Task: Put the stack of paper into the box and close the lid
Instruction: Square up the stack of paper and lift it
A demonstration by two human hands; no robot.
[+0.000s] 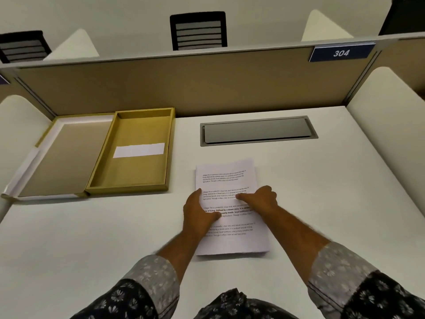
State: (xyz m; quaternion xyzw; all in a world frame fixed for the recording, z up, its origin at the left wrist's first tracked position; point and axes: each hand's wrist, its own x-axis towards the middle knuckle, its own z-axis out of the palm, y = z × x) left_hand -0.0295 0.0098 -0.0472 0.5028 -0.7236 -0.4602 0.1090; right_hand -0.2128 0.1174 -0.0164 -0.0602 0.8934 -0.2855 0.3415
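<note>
White stack of paper (pixel 230 180) under both hands (left (pixel 199 214) flat, right (pixel 261 198) curled), gripping nothing.

Desk: you sit at a white desk (pixel 322 180) with a plain matte top.
Hatch: a grey metal cable hatch (pixel 258 130) lies flush in it, near the rear edge, lid down.
Partition: you face a tan divider panel (pixel 207 84) capped by a pale rail.
Side screens: rounded white side screens (pixel 388 93) flank the desk.
Sign: a blue plate (pixel 342 52) reading 304 sits at the upper right.
Chairs: black slatted chair backs (pixel 199 31) rise beyond.
</note>
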